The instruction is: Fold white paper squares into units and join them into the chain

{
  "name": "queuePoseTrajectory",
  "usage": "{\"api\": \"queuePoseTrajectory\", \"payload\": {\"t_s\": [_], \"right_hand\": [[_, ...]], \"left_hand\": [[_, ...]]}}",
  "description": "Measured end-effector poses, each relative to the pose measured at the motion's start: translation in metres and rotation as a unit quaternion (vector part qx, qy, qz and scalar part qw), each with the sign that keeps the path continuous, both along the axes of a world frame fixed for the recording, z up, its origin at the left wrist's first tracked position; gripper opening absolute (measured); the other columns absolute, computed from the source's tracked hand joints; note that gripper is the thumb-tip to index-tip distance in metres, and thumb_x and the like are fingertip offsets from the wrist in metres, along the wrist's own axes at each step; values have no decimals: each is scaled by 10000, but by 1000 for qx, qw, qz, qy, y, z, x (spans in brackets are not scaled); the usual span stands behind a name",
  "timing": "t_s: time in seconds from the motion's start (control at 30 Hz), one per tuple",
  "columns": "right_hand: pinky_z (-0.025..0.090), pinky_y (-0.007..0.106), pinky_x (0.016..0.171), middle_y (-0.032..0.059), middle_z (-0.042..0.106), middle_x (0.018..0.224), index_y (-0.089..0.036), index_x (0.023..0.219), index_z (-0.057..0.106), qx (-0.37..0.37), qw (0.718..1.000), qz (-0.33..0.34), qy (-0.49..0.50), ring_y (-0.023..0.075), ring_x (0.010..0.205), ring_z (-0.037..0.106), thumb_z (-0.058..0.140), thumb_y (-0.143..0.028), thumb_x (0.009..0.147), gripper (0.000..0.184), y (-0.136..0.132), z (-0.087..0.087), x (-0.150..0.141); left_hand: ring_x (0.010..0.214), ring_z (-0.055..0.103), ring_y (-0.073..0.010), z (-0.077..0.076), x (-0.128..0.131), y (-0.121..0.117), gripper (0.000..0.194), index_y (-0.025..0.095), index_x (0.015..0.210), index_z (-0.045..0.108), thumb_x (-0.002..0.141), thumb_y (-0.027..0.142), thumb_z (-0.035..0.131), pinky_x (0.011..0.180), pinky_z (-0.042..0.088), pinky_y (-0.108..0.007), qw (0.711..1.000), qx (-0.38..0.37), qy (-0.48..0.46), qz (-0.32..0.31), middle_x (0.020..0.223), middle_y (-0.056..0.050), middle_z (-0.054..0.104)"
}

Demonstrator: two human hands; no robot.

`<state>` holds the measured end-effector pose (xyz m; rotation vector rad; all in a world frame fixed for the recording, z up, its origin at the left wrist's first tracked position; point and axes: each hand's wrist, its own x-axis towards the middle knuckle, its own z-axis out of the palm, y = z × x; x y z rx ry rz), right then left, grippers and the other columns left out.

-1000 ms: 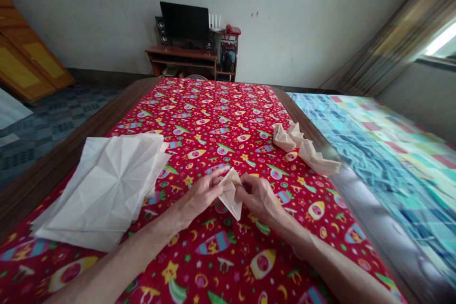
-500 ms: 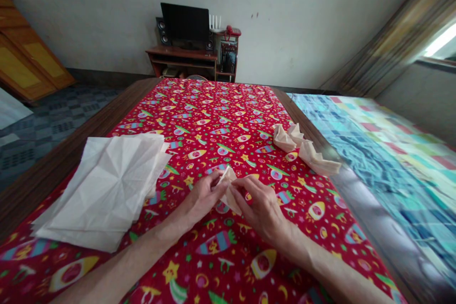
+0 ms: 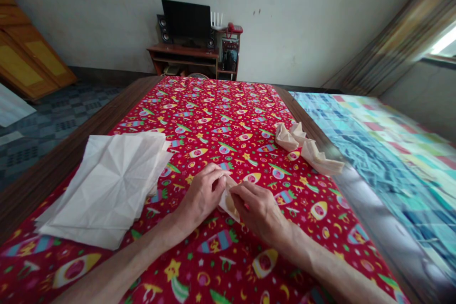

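Observation:
Between my two hands is a small folded piece of cream paper [image 3: 230, 204], held just above the red patterned cloth [image 3: 213, 128]. My left hand [image 3: 204, 190] pinches its upper left side, thumb against fingers. With bent fingers, my right hand [image 3: 258, 204] grips its right edge and covers part of it. Left of my arm lies a stack of creased cream paper sheets [image 3: 107, 190], the top one marked with creases that fan out from its middle. Several folded paper pieces [image 3: 320, 159] with pointed tips sit at the right edge of the cloth.
The cloth covers a table with a dark wooden border [image 3: 89, 137]. To the right is a bed with a checked blue cover [image 3: 374, 152]. Beyond the table's far end stands a desk [image 3: 183, 54] with a black monitor [image 3: 187, 19], and a wooden cabinet [image 3: 32, 52] is at the far left.
My left hand has turned over the paper's top, hiding more of it. My right fingers have shifted from the paper's right corner to across its face. The view has moved slightly.

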<state>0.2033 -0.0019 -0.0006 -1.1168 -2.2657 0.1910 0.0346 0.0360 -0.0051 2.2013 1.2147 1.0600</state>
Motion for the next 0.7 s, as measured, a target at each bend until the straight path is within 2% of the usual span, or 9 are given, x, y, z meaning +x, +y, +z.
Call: {"api": "queuePoseTrajectory", "payload": {"t_s": [0.13,0.33,0.47,0.7], "right_hand": [[378,217,569,26,594,733,-165,984,580,-28,999,-14,31,116,611,529,428,-161,919,166,0,0,0],[343,201,535,11,575,672,-164,787,581,-75,995,-34,64,93,558,507,476,-149,885,144,1,-3,1],[328,202,548,5,561,673,-169,759,555,-91,993,-31,65,93,572,491,476,-133,871,142,2,-4,1],[308,198,542,-3,548,667,-169,766,554,-107,991,-27,69,84,560,464,478,-136,877,139,3,-4,3]], "left_hand": [[812,607,-136,-1,0,0,246,148,867,665,920,170,426,756,479,-236,1000,-9,0,-12,879,-48,628],[799,601,-129,-6,-1,0,254,142,825,651,930,170,421,748,468,-230,999,-20,-3,-25,851,-41,621],[777,588,-128,-7,-1,0,302,147,781,639,952,203,396,743,466,-234,999,-19,4,-41,819,-36,605],[827,596,-133,-4,-1,-1,284,146,878,662,958,238,406,772,468,-241,998,-37,-5,-45,883,-45,612]]}}
